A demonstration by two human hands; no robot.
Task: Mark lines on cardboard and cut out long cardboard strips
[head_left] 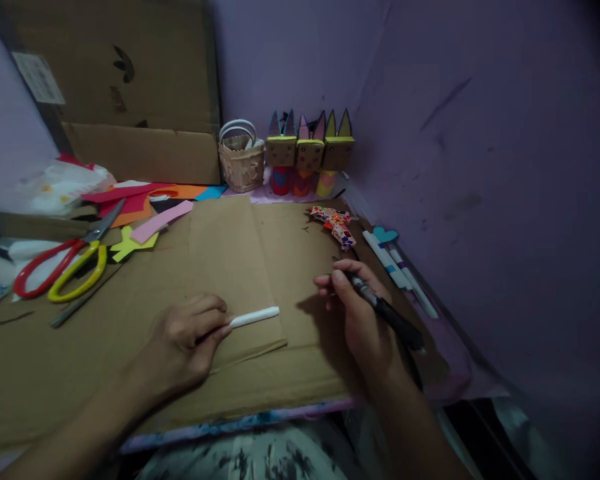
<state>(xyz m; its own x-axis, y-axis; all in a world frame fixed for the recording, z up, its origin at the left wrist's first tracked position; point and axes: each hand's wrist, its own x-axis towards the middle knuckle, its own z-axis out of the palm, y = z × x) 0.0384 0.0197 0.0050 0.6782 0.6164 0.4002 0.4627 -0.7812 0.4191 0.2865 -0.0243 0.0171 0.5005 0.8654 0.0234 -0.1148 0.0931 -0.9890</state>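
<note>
My left hand (190, 337) pinches one end of a thin white paper roll (255, 317) between thumb and fingers. The roll lies low over the cardboard sheet (220, 253), its free end pointing right. In my right hand (363, 307) is a black pen (397, 323) with a greyish front part, gripped between thumb and fingers, its dark tip up and to the left. A gap of bare cardboard separates the pen from the roll. Just beyond my right hand lies a glue gun (337, 223) with a colourful flowered covering.
Scissors (87, 257) with red and yellow handles lie left among coloured paper scraps (140, 207). A small basket (243, 160) and three cardboard figures with pointed ears (310, 150) stand at the back. White sticks (387, 260) lie along the right wall. A cardboard box (130, 80) stands behind.
</note>
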